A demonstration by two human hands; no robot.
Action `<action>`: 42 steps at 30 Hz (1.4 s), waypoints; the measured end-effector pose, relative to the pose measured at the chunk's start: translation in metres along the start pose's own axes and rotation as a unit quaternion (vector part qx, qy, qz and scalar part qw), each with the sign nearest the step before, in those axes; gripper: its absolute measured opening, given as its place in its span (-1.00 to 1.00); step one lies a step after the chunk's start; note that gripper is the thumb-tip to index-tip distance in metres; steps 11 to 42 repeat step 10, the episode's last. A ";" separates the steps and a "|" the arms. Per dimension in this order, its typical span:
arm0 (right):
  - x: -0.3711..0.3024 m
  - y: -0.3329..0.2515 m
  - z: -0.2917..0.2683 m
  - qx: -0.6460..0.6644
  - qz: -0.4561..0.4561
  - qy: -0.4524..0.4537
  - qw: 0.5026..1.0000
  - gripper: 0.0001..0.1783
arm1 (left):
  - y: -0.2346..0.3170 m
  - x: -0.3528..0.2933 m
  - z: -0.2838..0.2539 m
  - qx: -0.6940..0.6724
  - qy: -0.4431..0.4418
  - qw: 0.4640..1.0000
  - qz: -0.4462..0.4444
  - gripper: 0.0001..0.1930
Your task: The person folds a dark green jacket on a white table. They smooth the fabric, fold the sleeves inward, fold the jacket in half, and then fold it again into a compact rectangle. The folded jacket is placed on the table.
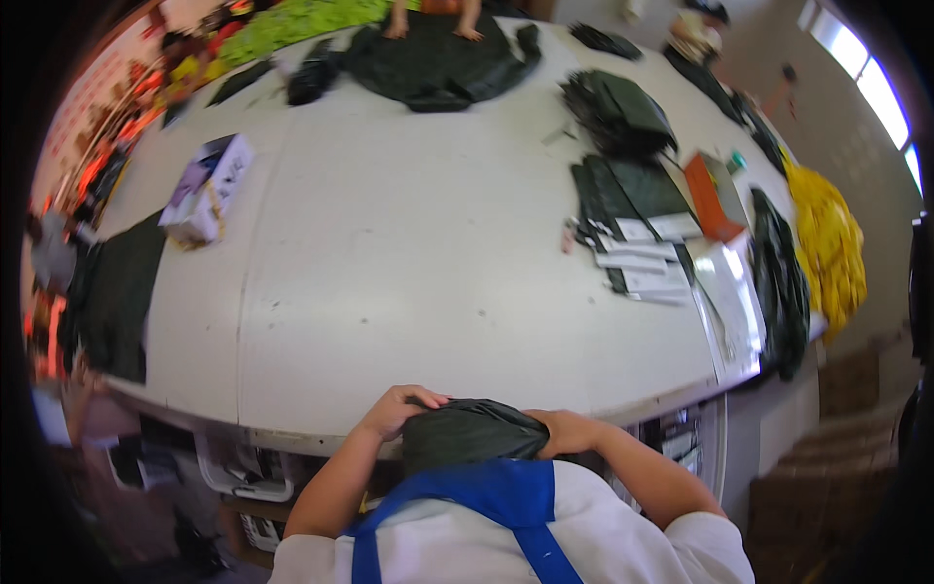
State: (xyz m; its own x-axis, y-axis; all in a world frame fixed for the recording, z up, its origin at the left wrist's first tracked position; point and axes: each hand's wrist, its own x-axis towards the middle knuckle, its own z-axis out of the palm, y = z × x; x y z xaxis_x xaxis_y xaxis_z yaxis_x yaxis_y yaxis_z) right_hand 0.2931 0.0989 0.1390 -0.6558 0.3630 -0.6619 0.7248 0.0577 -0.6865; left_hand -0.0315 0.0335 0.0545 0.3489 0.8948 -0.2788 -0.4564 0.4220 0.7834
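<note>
A folded bundle of thin, slightly shiny dark green fabric [472,431] is held close against my body, at the near edge of the table. My left hand [397,411] grips its left upper edge, fingers bent over the top. On the opposite side my right hand [566,432] clasps the bundle's right end, the thumb side showing and the other fingers hidden. The lower part of the fabric disappears behind my blue apron.
The pale table [389,243] spreads ahead. Stacked dark green folded pieces [637,190] with white papers lie right, beside an orange box [713,195]. A white box [206,190] stands left. Across, another person's hands press a spread dark green garment [428,58]. Yellow fabric [825,238] hangs far right.
</note>
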 end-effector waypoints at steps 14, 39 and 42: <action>-0.061 0.082 -0.001 0.142 0.089 0.292 0.942 -0.38 | 0.020 0.302 0.073 0.198 0.099 0.974 -0.058 -0.49; -0.061 0.082 -0.001 0.142 0.089 0.292 0.942 -0.38 | 0.020 0.302 0.073 0.198 0.099 0.974 -0.058 -0.49; -0.061 0.082 -0.001 0.142 0.089 0.292 0.942 -0.38 | 0.020 0.302 0.073 0.198 0.099 0.974 -0.058 -0.49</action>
